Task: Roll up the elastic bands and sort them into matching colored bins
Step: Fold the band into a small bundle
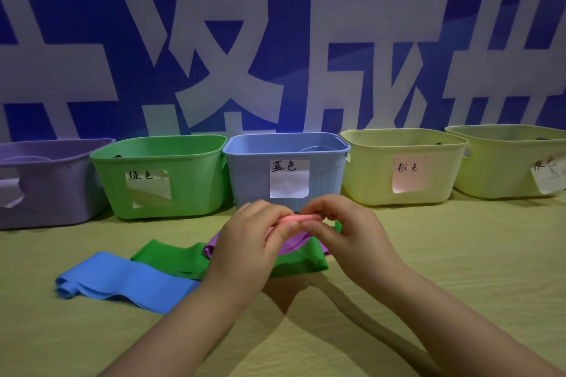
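- Your left hand (245, 242) and right hand (346, 229) pinch the pink band (303, 218), its roll lying crosswise between your fingertips.
- The bin with the pink label (367, 184) sits ahead-right of them; your right hand is nearer.

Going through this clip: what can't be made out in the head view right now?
Head view only:
1. Pink band: fingers of the left hand and right hand cover most of it; how far rolled is unclear.
2. Purple band: mostly under both hands.
3. Green bin: near wall hides its inside.
4. Purple bin: cut by the left edge.
5. Rightmost bin: cut by the right edge, label partly lost.
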Motion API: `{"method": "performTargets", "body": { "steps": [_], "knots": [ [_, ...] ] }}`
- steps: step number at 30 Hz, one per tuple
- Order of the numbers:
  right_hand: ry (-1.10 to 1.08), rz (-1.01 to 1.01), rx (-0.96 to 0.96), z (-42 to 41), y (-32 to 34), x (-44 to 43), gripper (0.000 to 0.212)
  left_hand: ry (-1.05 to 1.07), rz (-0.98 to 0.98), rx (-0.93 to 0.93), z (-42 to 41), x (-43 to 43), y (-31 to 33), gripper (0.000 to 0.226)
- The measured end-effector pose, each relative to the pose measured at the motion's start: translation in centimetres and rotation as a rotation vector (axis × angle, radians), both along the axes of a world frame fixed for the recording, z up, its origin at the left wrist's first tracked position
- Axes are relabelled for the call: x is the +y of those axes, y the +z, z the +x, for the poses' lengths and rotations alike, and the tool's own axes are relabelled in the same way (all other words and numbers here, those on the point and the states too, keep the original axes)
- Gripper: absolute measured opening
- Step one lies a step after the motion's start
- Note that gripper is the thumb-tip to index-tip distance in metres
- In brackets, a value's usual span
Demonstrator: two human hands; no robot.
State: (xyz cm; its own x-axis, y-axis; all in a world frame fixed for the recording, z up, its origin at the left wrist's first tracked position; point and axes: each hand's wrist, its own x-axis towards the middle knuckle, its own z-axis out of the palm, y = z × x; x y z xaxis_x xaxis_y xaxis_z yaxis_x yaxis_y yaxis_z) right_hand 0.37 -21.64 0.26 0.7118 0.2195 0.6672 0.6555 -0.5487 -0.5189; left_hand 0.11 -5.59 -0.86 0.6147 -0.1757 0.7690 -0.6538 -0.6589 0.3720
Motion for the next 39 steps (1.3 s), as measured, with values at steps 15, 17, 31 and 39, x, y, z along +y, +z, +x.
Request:
{"method": "performTargets", "body": {
  "steps": [15, 17, 31, 39],
  "knots": [
    [0.087, 0.103, 0.035, 0.08, -0.34, 0.17, 0.018, 0.001, -0.007, 0.006, -0.06, 0.15, 0.1, 0.035],
    [0.056, 0.074, 0.026, 0.09, -0.2, 0.0, 0.015, -0.009, -0.005, 0.028, -0.19, -0.01, 0.12, 0.039],
    [0.174, 0.192, 0.11, 0.0, -0.16, 0.27, 0.016, -0.009, -0.054, -0.003, -0.32, -0.04, 0.15, 0.031],
    [0.133, 0.142, 0.082, 0.42, -0.42, 0.09, 0.019, 0.005, -0.042, -0.037, -0.48, -0.1, 0.45, 0.029]
  ]
}}
